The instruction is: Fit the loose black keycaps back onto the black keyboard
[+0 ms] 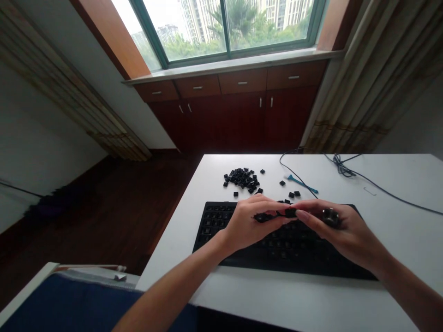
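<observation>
Your left hand (249, 223) is pinching black keycaps (266, 217), and your right hand (341, 230) is curled around a small dark tool (330, 217), both just above the black keyboard (277, 253). Loose keycaps (241, 179) lie beyond it; the white desk (398, 180) has open room rightward, with cables (341, 166) behind.

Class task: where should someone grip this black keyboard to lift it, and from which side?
Grip the black keyboard by its near long edge, from the person's side: it lies flat on the white table, and both hands leave that edge free.
</observation>
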{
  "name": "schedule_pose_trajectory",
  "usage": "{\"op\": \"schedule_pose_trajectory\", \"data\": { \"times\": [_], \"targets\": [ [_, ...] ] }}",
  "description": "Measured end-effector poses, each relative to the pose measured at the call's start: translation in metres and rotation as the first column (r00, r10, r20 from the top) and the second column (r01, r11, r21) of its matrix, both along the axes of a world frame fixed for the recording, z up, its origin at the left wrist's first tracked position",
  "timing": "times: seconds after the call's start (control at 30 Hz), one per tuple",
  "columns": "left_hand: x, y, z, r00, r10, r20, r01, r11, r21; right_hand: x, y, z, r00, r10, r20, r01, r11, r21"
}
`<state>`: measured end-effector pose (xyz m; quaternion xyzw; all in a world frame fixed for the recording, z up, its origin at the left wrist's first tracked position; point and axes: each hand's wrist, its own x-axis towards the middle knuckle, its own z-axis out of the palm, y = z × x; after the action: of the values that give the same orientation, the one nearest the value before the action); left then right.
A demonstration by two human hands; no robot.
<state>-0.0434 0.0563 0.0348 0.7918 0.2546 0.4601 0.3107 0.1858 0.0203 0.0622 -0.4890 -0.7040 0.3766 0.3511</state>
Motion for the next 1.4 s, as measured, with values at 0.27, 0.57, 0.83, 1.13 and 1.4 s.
{"op": "schedule_pose_trajectory", "data": {
  "times": [0.27, 0.57, 0.83, 1.13, 1.4],
  "targets": [
    [0.005, -0.012, -0.02, 0.998, 0.035, 0.043, -0.031, 0.995, -0.098, 0.003, -0.007, -0.025, 0.988, 0.089, 0.127, -0.117, 0.965, 0.234],
    [0.001, -0.009, -0.022, 0.999, -0.005, 0.037, 0.016, 0.945, -0.325, 0.002, -0.006, -0.035, 0.978, 0.094, 0.188, -0.163, 0.903, 0.398],
    [-0.001, -0.007, -0.024, 0.997, -0.052, 0.058, 0.069, 0.934, -0.35, 0.002, -0.006, -0.036, 0.97, 0.052, 0.239, -0.167, 0.855, 0.491],
    [-0.002, -0.006, -0.025, 0.994, -0.092, 0.054, 0.106, 0.925, -0.365, 0.005, -0.008, -0.038, 0.968, 0.08, 0.239, -0.188, 0.86, 0.474],
    [-0.001, -0.007, -0.021, 0.995, -0.091, 0.051, 0.104, 0.922, -0.373, 0.006, -0.007, -0.04, 0.958, 0.116, 0.262, -0.233, 0.848, 0.476]
  ]
}}
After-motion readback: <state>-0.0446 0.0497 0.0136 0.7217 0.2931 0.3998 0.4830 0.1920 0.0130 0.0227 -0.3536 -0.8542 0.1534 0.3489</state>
